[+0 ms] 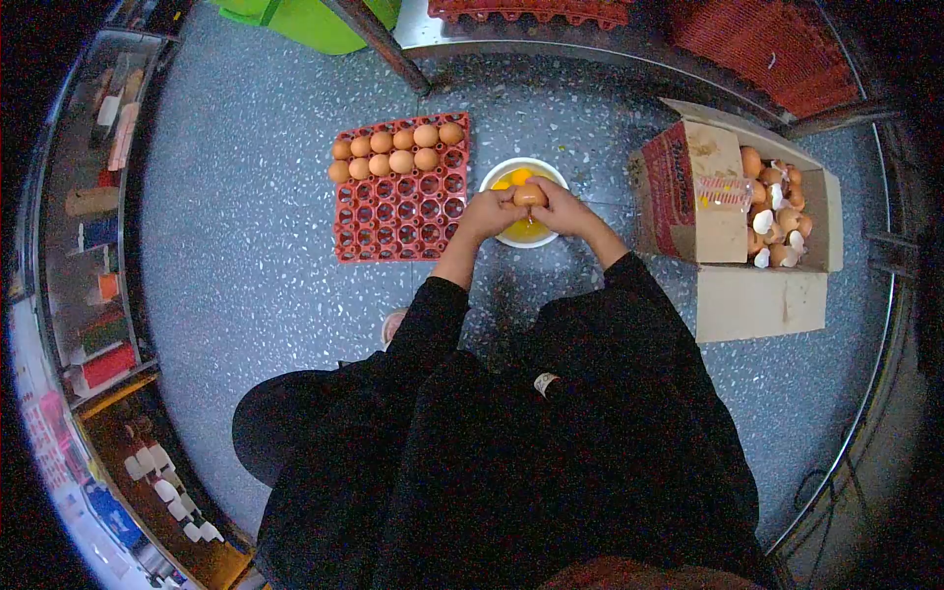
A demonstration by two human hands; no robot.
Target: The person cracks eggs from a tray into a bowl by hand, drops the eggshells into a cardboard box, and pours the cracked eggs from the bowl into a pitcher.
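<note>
A brown egg (531,196) is held between the fingers of my left hand (486,213) and my right hand (567,211). Both hands are closed on it, above a white bowl (539,163) on the floor. Yellow yolks (517,178) and liquid egg lie in the bowl, partly hidden by my hands. Left of the bowl is a red egg tray (398,236), with brown eggs (402,162) in its two far rows and bare cups nearer me. Whether the held egg's shell is cracked is too small to tell.
An open cardboard box (718,236) of broken eggshells (777,211) stands at the right. Beyond the bowl is a metal table (551,47) bearing red trays (531,10). A green container (295,25) stands at the far left, and shelves (98,226) line the left side.
</note>
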